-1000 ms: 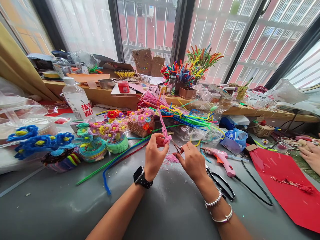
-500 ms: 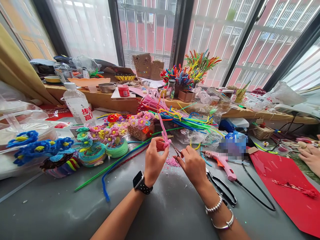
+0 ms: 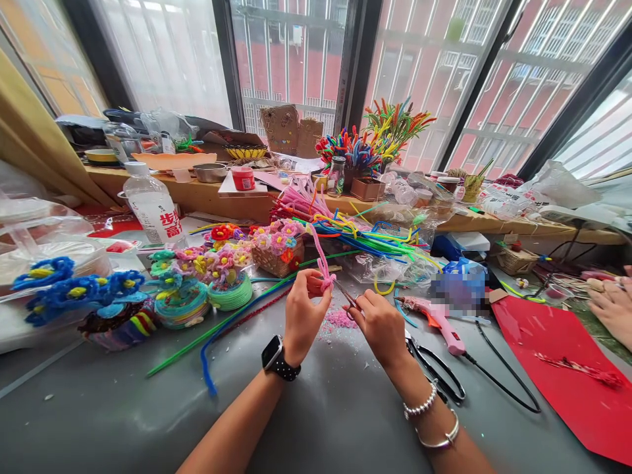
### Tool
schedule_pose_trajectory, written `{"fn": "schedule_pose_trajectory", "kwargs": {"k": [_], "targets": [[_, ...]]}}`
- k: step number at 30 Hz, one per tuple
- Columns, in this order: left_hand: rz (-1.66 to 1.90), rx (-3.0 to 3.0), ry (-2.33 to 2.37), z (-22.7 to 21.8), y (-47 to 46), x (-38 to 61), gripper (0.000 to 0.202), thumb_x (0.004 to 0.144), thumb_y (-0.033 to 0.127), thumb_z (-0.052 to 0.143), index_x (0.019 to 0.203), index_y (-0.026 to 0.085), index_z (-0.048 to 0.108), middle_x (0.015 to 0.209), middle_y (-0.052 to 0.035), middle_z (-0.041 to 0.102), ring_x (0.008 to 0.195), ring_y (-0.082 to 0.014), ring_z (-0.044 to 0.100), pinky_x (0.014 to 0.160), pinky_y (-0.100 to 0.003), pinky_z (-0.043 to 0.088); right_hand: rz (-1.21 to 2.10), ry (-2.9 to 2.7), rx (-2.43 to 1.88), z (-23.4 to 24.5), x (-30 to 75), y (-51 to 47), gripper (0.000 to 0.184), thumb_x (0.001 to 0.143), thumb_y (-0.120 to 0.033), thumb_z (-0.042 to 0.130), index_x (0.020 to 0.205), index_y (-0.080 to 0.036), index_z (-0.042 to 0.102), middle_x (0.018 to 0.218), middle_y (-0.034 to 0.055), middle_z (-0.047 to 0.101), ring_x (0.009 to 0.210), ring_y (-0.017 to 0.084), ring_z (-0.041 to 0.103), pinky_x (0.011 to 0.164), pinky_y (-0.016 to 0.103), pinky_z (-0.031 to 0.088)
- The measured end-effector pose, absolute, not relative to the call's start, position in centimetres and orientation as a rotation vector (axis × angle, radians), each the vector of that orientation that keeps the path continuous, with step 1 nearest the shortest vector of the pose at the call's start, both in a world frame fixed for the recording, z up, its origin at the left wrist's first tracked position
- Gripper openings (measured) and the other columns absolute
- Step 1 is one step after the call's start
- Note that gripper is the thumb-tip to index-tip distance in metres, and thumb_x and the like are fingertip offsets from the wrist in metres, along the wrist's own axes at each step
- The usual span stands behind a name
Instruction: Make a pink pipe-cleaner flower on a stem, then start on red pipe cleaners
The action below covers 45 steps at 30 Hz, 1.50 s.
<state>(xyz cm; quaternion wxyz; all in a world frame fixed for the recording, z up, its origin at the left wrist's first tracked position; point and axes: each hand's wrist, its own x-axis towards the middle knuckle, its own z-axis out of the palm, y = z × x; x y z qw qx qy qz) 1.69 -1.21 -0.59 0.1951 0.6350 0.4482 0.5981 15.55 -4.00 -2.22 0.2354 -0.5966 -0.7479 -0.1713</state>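
Observation:
Between the thumb and fingers of my left hand (image 3: 307,304) is a pink pipe cleaner (image 3: 322,255), its lower end bent into a small looped shape and its long end rising up and to the left. My right hand (image 3: 380,322) grips a small pair of scissors (image 3: 349,300) by the handles. The scissor tips reach the pink loop at my left fingertips; whether the blades touch it I cannot tell. Below, pink fluff clippings (image 3: 342,319) lie scattered on the grey table (image 3: 316,421).
Pipe-cleaner flower pots (image 3: 231,289) and a water bottle (image 3: 153,204) stand at left. A pink glue gun (image 3: 447,326), black-handled scissors (image 3: 439,372) and red card (image 3: 557,368) lie at right. Loose pipe cleaners (image 3: 375,240) are heaped behind. Another person's hand (image 3: 615,309) is at the far right.
Both hands keep nearly the same place and hold. The scissors have shifted very slightly at the pink loop, and the whole view has moved a little.

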Motion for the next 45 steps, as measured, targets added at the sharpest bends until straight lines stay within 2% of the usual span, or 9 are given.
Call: {"fn": "schedule_pose_trajectory", "kwargs": {"k": [14,19,26,30,35,45], "targets": [[1.635,1.724,1.273,-0.7,-1.0,1.6,0.020,0.067,0.022,0.058,0.083,0.018,0.047,0.065,0.0024,0.053,0.056,-0.0086,0.054,0.053,-0.020,0.048,-0.426,-2.069,-1.643,-2.2,15.4,-4.0,0.028,0.084,-0.030,0.041,0.063,-0.018,0.054,0.066,0.0015,0.055,0.063,0.013,0.052,0.055,0.023,0.029],[1.570,1.543,1.203,-0.7,-0.8,1.5,0.024,0.065,0.024,0.060,0.084,0.017,0.047,0.066,0.0020,0.053,0.056,-0.0091,0.054,0.052,-0.021,0.047,-0.294,-1.932,-1.742,-2.0,15.8,-3.9,0.024,0.082,-0.031,0.044,0.067,-0.018,0.058,0.067,0.0020,0.058,0.060,0.013,0.054,0.052,0.022,0.031],[1.198,1.094,0.918,-0.3,-0.6,1.0,0.030,0.064,0.029,0.062,0.087,0.012,0.053,0.087,-0.0081,0.061,0.073,-0.0127,0.058,0.066,-0.025,0.047,0.025,-1.804,-2.055,-2.4,17.6,-3.0,0.011,0.072,-0.019,0.055,0.066,-0.017,0.064,0.068,0.0075,0.066,0.065,0.020,0.060,0.057,0.026,0.037],[1.105,1.024,0.828,-0.4,-0.7,0.7,0.028,0.063,0.029,0.064,0.085,0.013,0.058,0.091,-0.0071,0.062,0.075,-0.0120,0.057,0.071,-0.025,0.044,0.274,-1.693,-1.694,-1.8,17.3,-3.2,0.016,0.077,-0.024,0.049,0.078,-0.016,0.063,0.076,0.0071,0.066,0.068,0.018,0.060,0.063,0.027,0.043],[1.021,1.002,0.812,-0.4,-0.9,1.0,0.026,0.059,0.026,0.068,0.081,0.014,0.060,0.080,-0.0030,0.063,0.070,-0.0099,0.056,0.070,-0.023,0.042,0.590,-1.506,-1.241,-1.1,16.3,-3.7,0.023,0.075,-0.033,0.052,0.092,-0.018,0.057,0.081,0.0043,0.065,0.071,0.015,0.061,0.066,0.026,0.047],[0.932,0.988,0.781,-0.1,-1.2,1.2,0.026,0.058,0.023,0.069,0.081,0.013,0.059,0.079,-0.0033,0.062,0.073,-0.0113,0.057,0.074,-0.026,0.044,0.540,-1.521,-1.134,-1.5,16.0,-3.7,0.011,0.073,-0.018,0.051,0.081,-0.018,0.059,0.075,0.0021,0.063,0.067,0.013,0.058,0.064,0.024,0.047]]}}
